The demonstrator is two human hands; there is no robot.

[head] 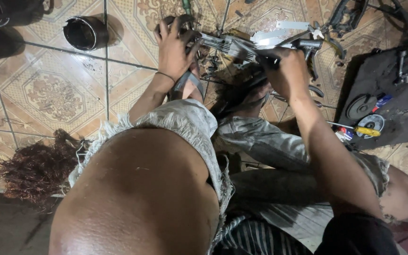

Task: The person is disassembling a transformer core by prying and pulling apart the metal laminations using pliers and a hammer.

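Both arms reach forward past the raised knees, left hand (174, 47) fingers spread, right hand (286, 71) clenched.

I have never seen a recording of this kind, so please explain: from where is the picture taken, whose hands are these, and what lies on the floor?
One camera sits on the person's head and looks down, so you see their own knees and arms. The left hand grips a dark metal part; the right hand holds the other end of the same metal assembly of rods and plates. On the patterned tiled floor lie a dark round can, a black mat with a yellow-handled screwdriver and discs, and a reddish fibrous bundle.
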